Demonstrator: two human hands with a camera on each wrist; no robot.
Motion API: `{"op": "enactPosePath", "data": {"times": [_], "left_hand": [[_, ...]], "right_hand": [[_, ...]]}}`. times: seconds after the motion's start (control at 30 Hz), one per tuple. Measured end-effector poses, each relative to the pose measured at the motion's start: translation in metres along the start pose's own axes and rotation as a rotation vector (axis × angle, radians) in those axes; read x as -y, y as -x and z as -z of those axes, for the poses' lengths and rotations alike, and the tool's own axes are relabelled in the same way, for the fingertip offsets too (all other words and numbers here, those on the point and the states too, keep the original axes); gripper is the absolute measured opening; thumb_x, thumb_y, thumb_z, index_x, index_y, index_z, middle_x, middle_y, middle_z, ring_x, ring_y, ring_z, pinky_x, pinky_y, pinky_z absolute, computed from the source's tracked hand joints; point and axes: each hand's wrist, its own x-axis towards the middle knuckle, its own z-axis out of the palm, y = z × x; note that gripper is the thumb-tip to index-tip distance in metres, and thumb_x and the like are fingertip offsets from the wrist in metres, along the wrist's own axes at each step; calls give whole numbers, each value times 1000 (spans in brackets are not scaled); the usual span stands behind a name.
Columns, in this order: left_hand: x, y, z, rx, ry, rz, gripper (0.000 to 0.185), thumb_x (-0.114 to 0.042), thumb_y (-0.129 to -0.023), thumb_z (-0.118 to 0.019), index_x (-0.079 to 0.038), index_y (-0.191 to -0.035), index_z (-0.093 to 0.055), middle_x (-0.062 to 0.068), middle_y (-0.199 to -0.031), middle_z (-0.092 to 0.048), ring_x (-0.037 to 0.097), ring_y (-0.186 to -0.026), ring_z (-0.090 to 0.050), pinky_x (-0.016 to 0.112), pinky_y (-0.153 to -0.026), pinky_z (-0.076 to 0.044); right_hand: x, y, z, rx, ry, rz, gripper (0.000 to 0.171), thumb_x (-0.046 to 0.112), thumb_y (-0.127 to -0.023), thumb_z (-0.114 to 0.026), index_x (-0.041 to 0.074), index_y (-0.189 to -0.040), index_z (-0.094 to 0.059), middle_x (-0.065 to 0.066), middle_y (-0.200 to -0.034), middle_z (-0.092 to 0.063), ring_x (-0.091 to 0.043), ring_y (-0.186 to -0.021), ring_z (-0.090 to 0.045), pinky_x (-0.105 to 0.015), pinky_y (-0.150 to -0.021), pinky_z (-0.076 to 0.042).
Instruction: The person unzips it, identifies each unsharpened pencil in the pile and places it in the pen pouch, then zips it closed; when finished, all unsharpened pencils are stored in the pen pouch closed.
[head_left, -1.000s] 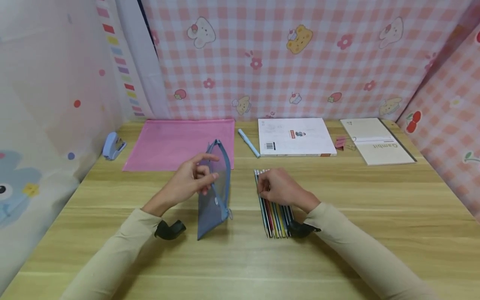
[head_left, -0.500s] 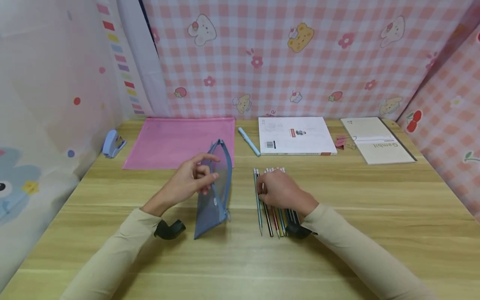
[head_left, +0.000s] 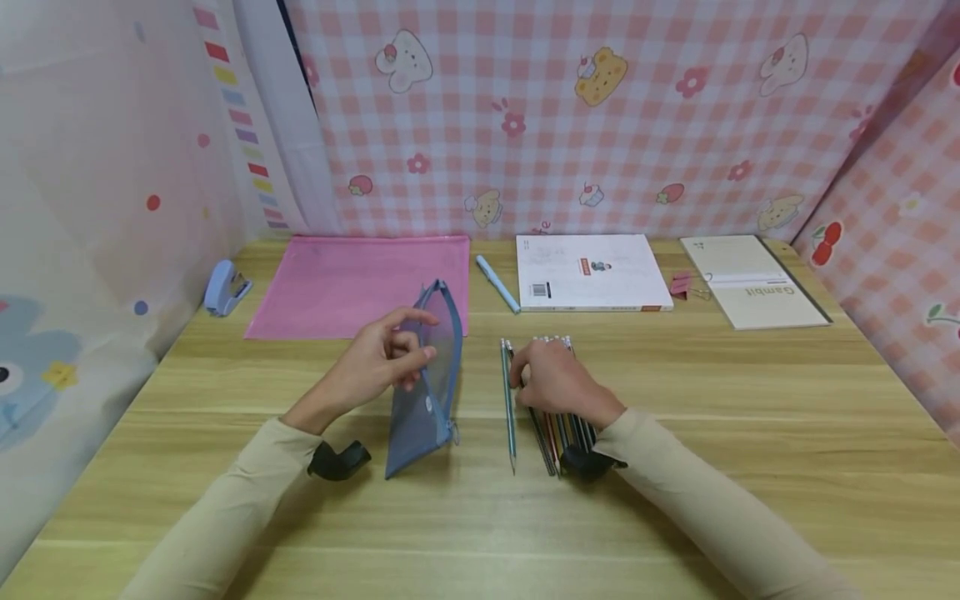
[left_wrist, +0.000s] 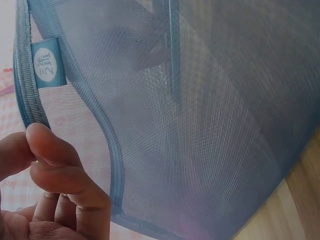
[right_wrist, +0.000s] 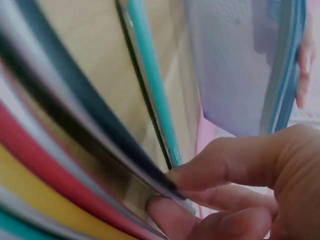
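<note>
My left hand (head_left: 386,354) holds the zipped edge of a blue mesh pencil pouch (head_left: 412,437), which stands upright with its mouth apart. In the left wrist view, the thumb and curled fingers are right at the zipper tape (left_wrist: 27,95). Over on the right, my right hand (head_left: 558,379) bends down above a row of pencils (head_left: 551,437). Its fingertips pinch a dark pencil (right_wrist: 97,100) near the eraser end. A teal pencil (head_left: 510,425) lies apart, left of the row. The hand hides the upper part of several pencils.
At the back lie a pink folder (head_left: 352,283), a light blue pen (head_left: 497,284), a white book (head_left: 588,287) and a cream notebook (head_left: 780,304). A pink binder clip (head_left: 680,286) sits between book and notebook. A blue stapler (head_left: 221,287) stands at the far left.
The right hand has shifted slightly left, and the teal pencil has come away from the row toward the pouch. The left hand keeps its place, while the pouch's lower corner has swung slightly left.
</note>
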Motion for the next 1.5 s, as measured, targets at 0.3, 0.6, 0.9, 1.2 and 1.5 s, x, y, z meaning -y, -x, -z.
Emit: {"op": "enactPosePath", "data": {"times": [0.3,0.6,0.9,1.2,1.5], "left_hand": [[0,-1,-5,3,12,-6,43,-9,-100,-60,-7,-141,-46,0,-67,-58,11,-56,-57,29,-50,-52],[0,-1,-14,-10,-21,6,50,-7,-99,-60,-3,-146,-41,1,-70,-57,10,-56,-57,27,-50,-50],[-3,-2,-22,-16,-39,-43,52,-6,-100,-58,-3,-148,-37,3,-70,-56,11,-56,-57,26,-50,-48],[-3,-3,-22,-42,-48,-73,51,-5,-101,-55,-2,-148,-36,4,-70,-55,17,-57,-55,29,-54,-50],[-3,-3,-22,-77,-71,-73,48,-6,-101,-55,-6,-146,-38,3,-69,-52,23,-57,-53,25,-53,-46]], "right_hand": [[-2,-1,19,-49,-310,-51,19,9,-80,-76,10,-99,-79,-5,-75,-74,-7,-57,-54,-22,-52,-42],[22,-13,30,-261,-611,-30,23,8,-83,-68,15,-103,-77,-8,-77,-75,-9,-51,-49,-23,-47,-37],[43,-29,17,-349,-589,-6,22,8,-84,-72,9,-105,-77,-12,-80,-77,-9,-58,-56,-23,-53,-39],[58,-26,7,-166,-434,68,15,11,-84,-75,9,-99,-77,-8,-77,-75,-10,-62,-63,-21,-52,-46],[53,-19,12,-223,-376,184,8,12,-88,-74,9,-94,-78,-6,-81,-76,-7,-66,-64,-19,-56,-49]]}}
